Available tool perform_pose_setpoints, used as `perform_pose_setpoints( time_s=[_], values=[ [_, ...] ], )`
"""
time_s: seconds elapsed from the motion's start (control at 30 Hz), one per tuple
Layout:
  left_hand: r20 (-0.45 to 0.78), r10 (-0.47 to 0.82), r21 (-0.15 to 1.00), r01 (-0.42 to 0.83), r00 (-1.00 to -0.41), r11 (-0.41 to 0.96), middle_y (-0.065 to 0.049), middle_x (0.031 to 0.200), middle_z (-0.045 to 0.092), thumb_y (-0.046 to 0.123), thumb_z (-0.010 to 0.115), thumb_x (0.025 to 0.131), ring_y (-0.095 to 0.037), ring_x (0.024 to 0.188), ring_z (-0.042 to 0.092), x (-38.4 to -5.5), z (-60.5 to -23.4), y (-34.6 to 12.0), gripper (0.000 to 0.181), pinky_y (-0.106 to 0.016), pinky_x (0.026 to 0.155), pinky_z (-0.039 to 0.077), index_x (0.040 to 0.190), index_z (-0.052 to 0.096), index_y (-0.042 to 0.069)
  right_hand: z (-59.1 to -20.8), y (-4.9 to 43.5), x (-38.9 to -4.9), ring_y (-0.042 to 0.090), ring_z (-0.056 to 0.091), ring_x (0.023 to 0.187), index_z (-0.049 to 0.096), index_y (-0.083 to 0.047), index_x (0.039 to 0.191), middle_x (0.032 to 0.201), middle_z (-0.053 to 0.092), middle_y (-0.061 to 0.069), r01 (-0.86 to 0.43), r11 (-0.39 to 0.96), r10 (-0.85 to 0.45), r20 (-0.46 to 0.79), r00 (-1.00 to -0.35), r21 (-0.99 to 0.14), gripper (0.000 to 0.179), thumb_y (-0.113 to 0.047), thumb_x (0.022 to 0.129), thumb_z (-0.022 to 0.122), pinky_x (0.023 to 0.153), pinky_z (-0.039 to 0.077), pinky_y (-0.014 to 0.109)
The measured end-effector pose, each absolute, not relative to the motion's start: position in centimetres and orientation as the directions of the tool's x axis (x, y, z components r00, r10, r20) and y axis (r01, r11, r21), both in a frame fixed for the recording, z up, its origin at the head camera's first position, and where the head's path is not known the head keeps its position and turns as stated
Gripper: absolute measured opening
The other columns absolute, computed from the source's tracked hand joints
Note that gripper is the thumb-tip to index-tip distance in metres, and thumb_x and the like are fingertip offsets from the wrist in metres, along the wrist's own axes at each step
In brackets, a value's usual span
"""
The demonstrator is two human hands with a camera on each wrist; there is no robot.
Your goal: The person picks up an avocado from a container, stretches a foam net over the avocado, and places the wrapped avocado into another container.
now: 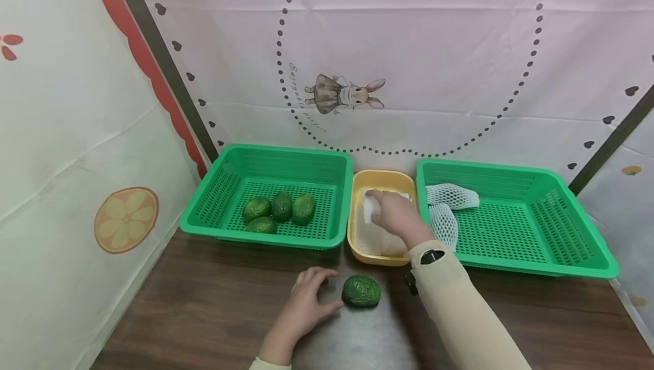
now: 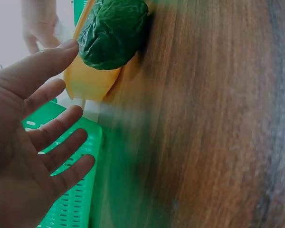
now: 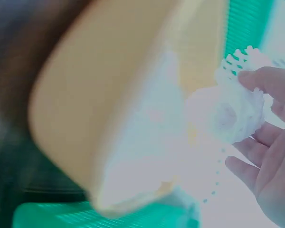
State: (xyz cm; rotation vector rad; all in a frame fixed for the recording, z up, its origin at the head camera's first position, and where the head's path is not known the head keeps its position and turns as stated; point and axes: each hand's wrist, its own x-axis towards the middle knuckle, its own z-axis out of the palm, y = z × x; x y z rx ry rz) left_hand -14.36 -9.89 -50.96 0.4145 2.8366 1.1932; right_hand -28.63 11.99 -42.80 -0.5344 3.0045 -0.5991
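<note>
the right hand (image 1: 401,215) pinches a white foam net (image 1: 372,208) over the yellow tray (image 1: 378,259), apparently for secure lifting. left hand (image 1: 306,301): fingers spread, empty, beside the green fruit (image 1: 361,291) on the table (image 1: 204,302), apparently to steady it.

The left wrist view crops the green avocado (image 2: 113,35); the right blurs the yellow basket (image 3: 92,85).

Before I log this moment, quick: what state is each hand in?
Left hand: open, holding nothing, beside the lone avocado.
Right hand: holding a white foam net sleeve.
</note>
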Motion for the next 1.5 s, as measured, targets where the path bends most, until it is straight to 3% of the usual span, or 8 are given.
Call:
perform_pose_setpoints(
  time_s=[0.27, 0.47, 0.57, 0.7, 0.77, 0.93, 1.1, 1.5],
  values=[
    [0.118, 0.261, 0.713, 0.265, -0.958, 0.649, -0.002, 0.120, 0.050, 0.028, 0.076, 0.077, -0.023, 0.109, 0.045, -14.0, -50.0, -9.8, 0.047, -0.045, 0.084, 0.043, 0.119, 0.058, 0.017, -38.6, 14.0, -25.2, 0.033, 0.050, 0.113, 0.044, -0.016, 0.137, 0.134, 0.047, 0.013, -0.179, 0.616, -0.126, 0.128, -0.984, -0.767, 0.051, -0.018, 0.088, 0.057, 0.084, 0.046, 0.047],
    [0.293, 0.245, 0.723, 0.382, -0.924, 0.576, 0.003, 0.126, 0.046, 0.027, 0.076, 0.077, -0.017, 0.116, 0.041, -13.6, -48.1, -9.1, 0.055, -0.043, 0.090, 0.042, 0.126, 0.051, 0.024, -38.9, 14.9, -20.3, 0.029, 0.054, 0.107, 0.043, -0.007, 0.136, 0.129, 0.044, 0.020, -0.156, 0.193, -0.233, 0.109, -0.966, -0.969, 0.050, -0.006, 0.089, 0.058, 0.078, 0.050, 0.035],
    [0.441, 0.224, 0.699, 0.489, -0.869, 0.522, 0.000, 0.128, 0.045, 0.022, 0.080, 0.073, -0.020, 0.117, 0.039, -13.6, -46.8, -8.6, 0.062, -0.045, 0.088, 0.043, 0.127, 0.050, 0.021, -39.9, 15.0, -18.6, 0.019, 0.055, 0.098, 0.040, -0.002, 0.137, 0.129, 0.041, 0.022, -0.127, 0.060, -0.337, 0.100, -0.936, -0.990, 0.050, -0.005, 0.089, 0.054, 0.077, 0.048, 0.028],
    [0.596, 0.233, 0.582, 0.613, -0.769, 0.535, -0.007, 0.130, 0.045, 0.023, 0.084, 0.066, -0.026, 0.121, 0.037, -13.9, -45.6, -7.6, 0.068, -0.051, 0.089, 0.041, 0.126, 0.052, 0.016, -41.8, 15.1, -17.7, 0.013, 0.045, 0.112, 0.036, 0.001, 0.138, 0.142, 0.029, 0.021, -0.096, -0.041, -0.466, 0.104, -0.879, -0.995, 0.049, -0.006, 0.092, 0.048, 0.086, 0.043, 0.026],
    [0.609, 0.276, 0.512, 0.634, -0.743, 0.579, -0.008, 0.133, 0.044, 0.027, 0.085, 0.065, -0.028, 0.125, 0.035, -14.2, -45.3, -7.0, 0.074, -0.053, 0.094, 0.035, 0.128, 0.050, 0.015, -42.7, 15.0, -17.5, 0.013, 0.044, 0.114, 0.036, 0.001, 0.137, 0.141, 0.031, 0.020, -0.069, -0.085, -0.511, 0.102, -0.854, -0.994, 0.046, -0.008, 0.093, 0.046, 0.087, 0.043, 0.026],
    [0.538, 0.386, 0.400, 0.630, -0.749, 0.666, -0.005, 0.135, 0.046, 0.032, 0.085, 0.063, -0.026, 0.129, 0.035, -14.6, -45.9, -6.1, 0.084, -0.053, 0.104, 0.023, 0.134, 0.045, 0.015, -44.4, 14.9, -17.2, 0.014, 0.058, 0.098, 0.041, -0.008, 0.134, 0.117, 0.054, 0.007, 0.030, -0.248, -0.588, 0.126, -0.799, -0.968, 0.036, -0.014, 0.099, 0.036, 0.079, 0.049, 0.028],
    [0.539, 0.360, 0.410, 0.611, -0.761, 0.677, -0.004, 0.119, 0.054, 0.022, 0.085, 0.061, -0.023, 0.113, 0.047, -14.6, -46.5, -6.1, 0.073, -0.047, 0.097, 0.035, 0.126, 0.053, 0.015, -45.4, 15.1, -16.8, 0.016, 0.060, 0.099, 0.038, -0.005, 0.136, 0.116, 0.059, 0.005, 0.062, -0.382, -0.641, 0.216, -0.737, -0.922, 0.037, -0.015, 0.102, 0.028, 0.079, 0.051, 0.031],
    [0.467, 0.312, 0.580, 0.553, -0.828, 0.599, -0.001, 0.116, 0.053, 0.023, 0.086, 0.062, -0.018, 0.107, 0.047, -14.3, -46.6, -6.4, 0.075, -0.045, 0.089, 0.038, 0.128, 0.051, 0.021, -46.2, 15.6, -16.0, 0.016, 0.061, 0.095, 0.044, -0.006, 0.129, 0.113, 0.061, 0.004, 0.155, -0.367, -0.597, 0.105, -0.796, -0.917, 0.030, -0.010, 0.101, 0.034, 0.076, 0.052, 0.035]
  ],
)
